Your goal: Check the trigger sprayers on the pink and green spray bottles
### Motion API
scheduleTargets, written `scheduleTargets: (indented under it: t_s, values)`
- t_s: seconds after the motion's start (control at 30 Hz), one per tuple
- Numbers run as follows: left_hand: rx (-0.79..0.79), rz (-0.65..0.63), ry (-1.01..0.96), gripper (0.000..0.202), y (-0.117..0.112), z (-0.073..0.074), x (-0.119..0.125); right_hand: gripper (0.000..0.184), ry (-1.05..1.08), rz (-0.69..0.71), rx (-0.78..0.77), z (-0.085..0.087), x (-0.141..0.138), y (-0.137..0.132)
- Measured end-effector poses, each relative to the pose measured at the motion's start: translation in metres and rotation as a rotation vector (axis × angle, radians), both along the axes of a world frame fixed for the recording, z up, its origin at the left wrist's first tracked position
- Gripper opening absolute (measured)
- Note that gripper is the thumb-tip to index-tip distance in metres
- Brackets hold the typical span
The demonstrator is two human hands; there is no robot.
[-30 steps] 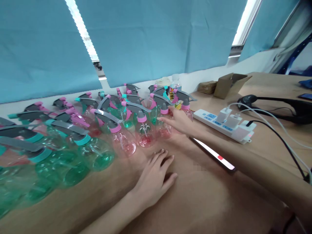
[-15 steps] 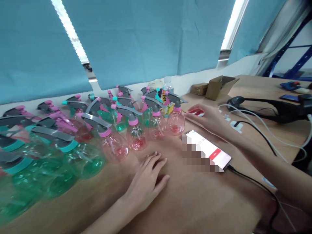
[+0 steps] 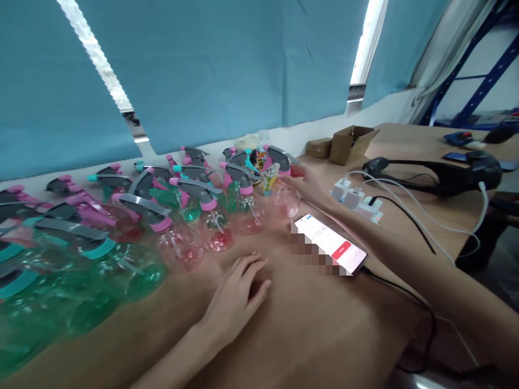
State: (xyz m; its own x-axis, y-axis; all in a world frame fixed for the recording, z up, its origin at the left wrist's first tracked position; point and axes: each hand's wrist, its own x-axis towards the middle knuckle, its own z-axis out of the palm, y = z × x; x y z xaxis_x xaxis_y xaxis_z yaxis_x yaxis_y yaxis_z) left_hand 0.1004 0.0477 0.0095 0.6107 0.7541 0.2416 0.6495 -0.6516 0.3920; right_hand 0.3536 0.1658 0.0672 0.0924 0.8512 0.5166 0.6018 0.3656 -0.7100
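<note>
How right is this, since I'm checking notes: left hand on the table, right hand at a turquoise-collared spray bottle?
Not quite: the head view shows a pink collar, not turquoise. The left hand is on the table, and the right hand is at that spray bottle.

The brown tabletop [image 3: 300,324], read as a clock about its near middle, bears green-tinted spray bottles [image 3: 140,273] at nine o'clock and pink-tinted spray bottles [image 3: 219,232] from ten to twelve. Two cardboard boxes [image 3: 344,150] sit at one. A lit phone [image 3: 335,243] lies between one and two, a black headset [image 3: 450,181] at two, a black cable [image 3: 399,285] at three. The left hand [image 3: 237,297] rests close in, toward nine.
</note>
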Motion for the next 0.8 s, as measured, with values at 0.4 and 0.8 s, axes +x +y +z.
scheduleTargets:
  t_s: [0.4, 0.8]
  values:
    - [-0.048, 0.208, -0.352, 0.070, -0.017, 0.007, -0.023, 0.021, 0.081, 0.416, -0.052, 0.021, -0.064, -0.103]
    - [-0.095, 0.293, -0.394, 0.076, -0.058, 0.001, -0.086, 0.029, -0.020, 0.706, -0.194, 0.025, -0.147, -0.139]
